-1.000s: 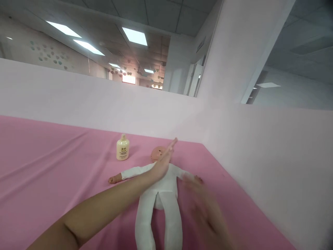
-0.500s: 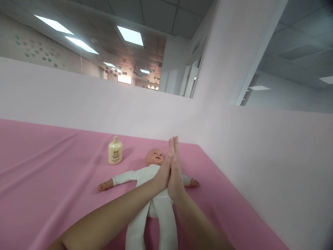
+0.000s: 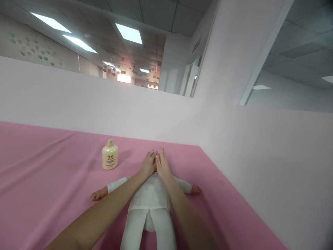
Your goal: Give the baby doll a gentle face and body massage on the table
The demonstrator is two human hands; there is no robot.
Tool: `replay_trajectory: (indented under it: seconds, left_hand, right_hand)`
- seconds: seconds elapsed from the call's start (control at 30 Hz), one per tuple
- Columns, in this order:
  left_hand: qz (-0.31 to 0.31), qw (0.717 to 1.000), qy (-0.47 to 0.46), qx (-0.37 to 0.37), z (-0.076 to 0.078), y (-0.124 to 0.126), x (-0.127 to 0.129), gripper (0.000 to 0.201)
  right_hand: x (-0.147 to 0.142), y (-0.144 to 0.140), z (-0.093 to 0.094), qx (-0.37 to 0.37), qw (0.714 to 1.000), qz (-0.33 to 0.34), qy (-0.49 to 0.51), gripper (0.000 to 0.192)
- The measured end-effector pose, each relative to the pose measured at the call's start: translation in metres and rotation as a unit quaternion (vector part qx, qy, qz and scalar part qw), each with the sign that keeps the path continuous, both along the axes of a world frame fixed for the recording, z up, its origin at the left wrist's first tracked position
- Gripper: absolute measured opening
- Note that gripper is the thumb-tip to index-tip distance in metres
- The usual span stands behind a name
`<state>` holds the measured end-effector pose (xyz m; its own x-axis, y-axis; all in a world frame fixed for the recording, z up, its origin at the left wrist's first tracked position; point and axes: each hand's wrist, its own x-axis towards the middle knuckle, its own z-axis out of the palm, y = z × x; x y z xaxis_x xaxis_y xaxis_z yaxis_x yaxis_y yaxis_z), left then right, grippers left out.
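A: State the doll's (image 3: 152,196) position on the sheet (image 3: 52,166).
B: From where I stand: on its back, head toward the far edge, legs pointing away from that edge. One arm extends left, the other toward the right edge.
A: Bottle (image 3: 110,158)?
B: Upright, near the far edge, left of the doll's head.
A: Hands?
B: Left hand (image 3: 149,165) and right hand (image 3: 163,167), side by side over the head, left of the far right corner.
A: Walls?
B: Back wall (image 3: 104,107) behind the far edge; side wall (image 3: 281,156) along the right edge.
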<state>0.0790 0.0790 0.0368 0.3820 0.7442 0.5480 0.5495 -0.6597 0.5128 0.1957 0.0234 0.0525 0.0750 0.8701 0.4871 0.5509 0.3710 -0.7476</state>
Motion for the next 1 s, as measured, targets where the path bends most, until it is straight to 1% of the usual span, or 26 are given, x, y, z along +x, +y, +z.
replay_trajectory:
  seconds: [0.07,0.17,0.27,0.37,0.43,0.53,0.67,0.73,0.8,0.87,1.0]
  left_hand:
    - [-0.006,0.999,-0.033,-0.008,-0.01,0.002,-0.004,0.055]
    - [-0.026,0.993,-0.111,-0.043,-0.026,0.002,-0.01,0.055]
    - [-0.028,0.978,-0.188,-0.088,-0.043,0.002,-0.015,0.058]
    - [-0.021,0.965,-0.23,-0.121,-0.052,0.001,-0.017,0.064]
    - [-0.02,0.965,-0.233,-0.123,-0.053,0.0,-0.018,0.065]
    - [-0.022,0.967,-0.228,-0.113,-0.048,-0.002,-0.02,0.062]
    - [-0.055,0.978,-0.19,-0.061,-0.04,-0.006,-0.025,0.049]
    - [-0.068,0.979,-0.185,-0.052,-0.036,-0.007,-0.027,0.047]
    - [-0.071,0.977,-0.192,-0.06,-0.034,-0.008,-0.027,0.047]
    - [-0.067,0.974,-0.2,-0.084,-0.033,-0.008,-0.027,0.05]
    - [-0.048,0.961,-0.225,-0.153,-0.038,-0.004,-0.025,0.065]
  right_hand:
    - [-0.001,0.013,-0.009,-0.013,1.0,0.005,-0.011,0.067]
    - [-0.001,0.024,-0.02,-0.004,1.0,-0.003,-0.016,0.066]
    - [0.003,0.025,-0.028,0.004,1.0,-0.016,-0.007,0.07]
    - [0.007,0.021,-0.035,0.004,1.0,-0.013,0.006,0.076]
    - [0.009,0.019,-0.041,-0.001,1.0,-0.01,0.024,0.079]
    - [0.012,0.015,-0.046,-0.022,0.998,-0.003,0.058,0.081]
    - [0.017,0.009,-0.044,-0.016,0.998,0.05,0.043,0.067]
    - [0.02,0.007,-0.04,-0.014,0.997,0.072,0.027,0.063]
    - [0.021,0.005,-0.036,-0.022,0.997,0.077,0.023,0.064]
    - [0.021,0.004,-0.034,-0.036,0.996,0.068,0.033,0.069]
    - [0.019,0.004,-0.035,-0.084,0.992,0.02,0.09,0.088]
